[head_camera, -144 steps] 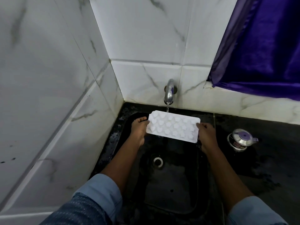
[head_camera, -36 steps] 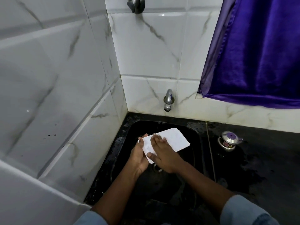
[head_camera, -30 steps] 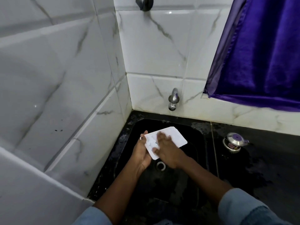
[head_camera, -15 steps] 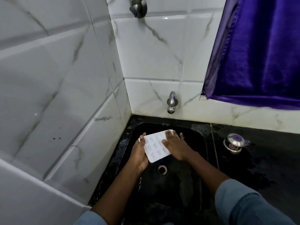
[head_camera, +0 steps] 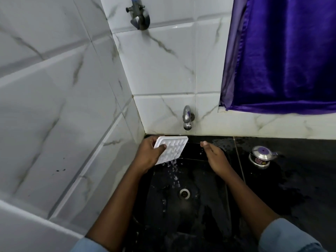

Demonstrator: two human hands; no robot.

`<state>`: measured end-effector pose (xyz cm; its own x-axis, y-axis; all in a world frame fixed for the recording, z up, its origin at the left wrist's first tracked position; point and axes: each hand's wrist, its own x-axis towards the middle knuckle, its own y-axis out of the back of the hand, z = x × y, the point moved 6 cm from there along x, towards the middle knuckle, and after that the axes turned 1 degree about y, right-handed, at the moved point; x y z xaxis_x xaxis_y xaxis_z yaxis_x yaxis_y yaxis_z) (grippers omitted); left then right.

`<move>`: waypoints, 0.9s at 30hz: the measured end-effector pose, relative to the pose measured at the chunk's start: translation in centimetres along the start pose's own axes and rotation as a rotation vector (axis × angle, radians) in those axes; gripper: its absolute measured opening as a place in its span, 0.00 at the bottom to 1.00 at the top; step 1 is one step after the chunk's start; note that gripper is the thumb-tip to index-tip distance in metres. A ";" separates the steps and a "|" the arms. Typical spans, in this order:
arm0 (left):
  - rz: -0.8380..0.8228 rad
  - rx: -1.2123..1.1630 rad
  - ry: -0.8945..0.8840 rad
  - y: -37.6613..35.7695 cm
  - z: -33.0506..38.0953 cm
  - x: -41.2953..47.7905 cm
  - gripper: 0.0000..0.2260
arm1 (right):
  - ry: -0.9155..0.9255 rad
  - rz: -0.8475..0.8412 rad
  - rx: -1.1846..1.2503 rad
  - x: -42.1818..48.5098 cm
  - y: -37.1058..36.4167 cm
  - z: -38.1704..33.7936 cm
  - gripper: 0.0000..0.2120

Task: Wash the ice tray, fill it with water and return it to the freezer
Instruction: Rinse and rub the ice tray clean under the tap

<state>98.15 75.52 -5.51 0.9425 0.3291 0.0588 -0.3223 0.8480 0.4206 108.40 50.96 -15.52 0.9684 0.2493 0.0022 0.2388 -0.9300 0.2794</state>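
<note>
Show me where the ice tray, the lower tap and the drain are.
ice tray [head_camera: 172,150], head view, on its moulded face
lower tap [head_camera: 187,118], head view, on the spout
drain [head_camera: 185,193], head view, at its centre, in the sink floor

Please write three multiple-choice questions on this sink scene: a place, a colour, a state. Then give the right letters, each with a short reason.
1. Where does the small steel pot with the purple lid stand?
A) on the black counter right of the black sink
B) inside the sink
C) on the floor

2. What colour is the shiny curtain?
A) green
B) yellow
C) purple

3. How is the white plastic ice tray?
A) flat on the sink floor
B) tilted in the left hand, dripping water
C) gripped by both hands

Answers:
1 A: the pot is on the counter.
2 C: the cloth is purple.
3 B: only the left hand grips it; the right hand is apart.
</note>
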 end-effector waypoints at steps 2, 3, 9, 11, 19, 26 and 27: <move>-0.013 0.074 -0.077 1.1 2.1 -0.4 0.11 | 0.007 0.041 0.102 -0.4 0.5 -0.4 0.19; -0.017 0.101 -0.101 1.6 3.1 -0.6 0.12 | 0.007 0.051 0.131 -0.5 0.6 -0.4 0.22; -0.025 0.164 -0.205 3.9 9.4 -2.6 0.13 | 0.004 0.042 0.244 -1.1 1.0 -2.4 0.30; -0.020 0.196 -0.249 4.7 11.2 -3.3 0.13 | 0.025 0.046 0.283 -1.1 1.3 -3.3 0.36; -0.047 0.293 -0.320 5.1 13.0 -6.0 0.14 | 0.246 -0.012 0.144 -1.7 2.0 -7.1 0.32; -0.145 0.321 -0.350 4.2 9.5 -5.9 0.22 | 0.539 -0.048 -0.222 -1.3 2.8 -11.9 0.20; -0.114 0.458 -0.378 4.3 8.6 -5.6 0.25 | 0.594 0.005 -0.291 -1.3 3.3 -12.2 0.17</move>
<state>92.25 73.72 3.78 0.9620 0.0048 0.2732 -0.2258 0.5769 0.7850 107.10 50.88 -2.89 0.7452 0.4295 0.5101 0.1247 -0.8412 0.5262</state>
